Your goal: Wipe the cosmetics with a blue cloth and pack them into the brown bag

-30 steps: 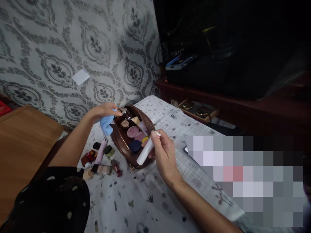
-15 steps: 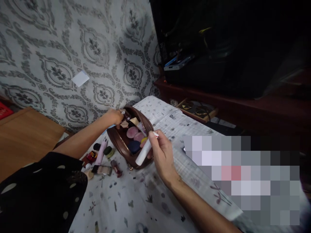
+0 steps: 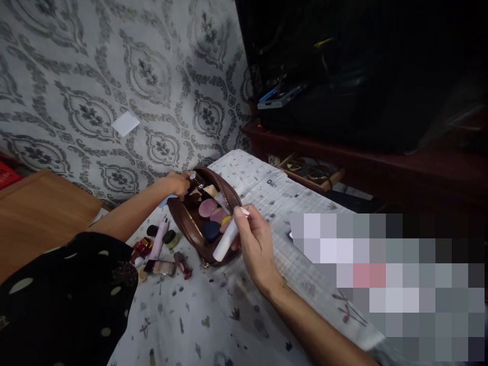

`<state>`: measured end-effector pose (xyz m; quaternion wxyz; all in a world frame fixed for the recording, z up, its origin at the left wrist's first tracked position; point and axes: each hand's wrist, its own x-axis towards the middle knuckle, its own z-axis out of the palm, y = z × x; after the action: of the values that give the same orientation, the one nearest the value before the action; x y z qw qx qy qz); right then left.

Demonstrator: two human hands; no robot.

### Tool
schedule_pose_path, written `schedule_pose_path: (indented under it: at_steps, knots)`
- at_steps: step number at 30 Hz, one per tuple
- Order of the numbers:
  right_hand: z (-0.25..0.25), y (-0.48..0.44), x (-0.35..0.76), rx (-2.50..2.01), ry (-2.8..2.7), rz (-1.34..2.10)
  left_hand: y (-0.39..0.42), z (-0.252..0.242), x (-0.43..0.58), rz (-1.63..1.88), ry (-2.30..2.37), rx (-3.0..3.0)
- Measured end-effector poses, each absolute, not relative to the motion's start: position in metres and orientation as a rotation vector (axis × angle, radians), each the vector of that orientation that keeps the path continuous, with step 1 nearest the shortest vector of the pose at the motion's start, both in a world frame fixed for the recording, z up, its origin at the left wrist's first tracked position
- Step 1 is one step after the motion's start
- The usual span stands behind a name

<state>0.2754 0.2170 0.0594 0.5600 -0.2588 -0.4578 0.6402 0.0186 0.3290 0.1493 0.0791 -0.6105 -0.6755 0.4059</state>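
A brown makeup bag [image 3: 186,229] lies unzipped on the patterned cloth. My left hand [image 3: 177,185] is closed on its far left rim, with the fingertips partly hidden. Inside are a clear-and-dark bottle [image 3: 197,179], pink round pads [image 3: 208,208], a dark blue round item [image 3: 211,231] and a yellow piece [image 3: 226,220]. My right hand [image 3: 256,241] grips a slim white tube [image 3: 226,242] between thumb and fingers, slanted over the bag's near right edge.
Left of the bag lie a lilac tube [image 3: 157,244], a green jar [image 3: 171,238], a beige bottle [image 3: 164,268], a dark red tube [image 3: 183,266] and a red bottle [image 3: 143,246]. A wooden cabinet [image 3: 49,218] stands left; a tray with glasses [image 3: 310,172] sits beyond the cloth.
My left hand has drawn back slightly left, from inside the bag to its rim. The right hand and white tube are nearly still.
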Motion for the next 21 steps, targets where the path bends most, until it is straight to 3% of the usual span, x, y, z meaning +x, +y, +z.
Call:
schedule_pose_path:
  at_steps: [21]
  knots:
    - [0.0617,0.2163,0.2766,-0.603,-1.075,1.516,0.3228,0.1419,0.0198,1.297,-1.902,-1.772]
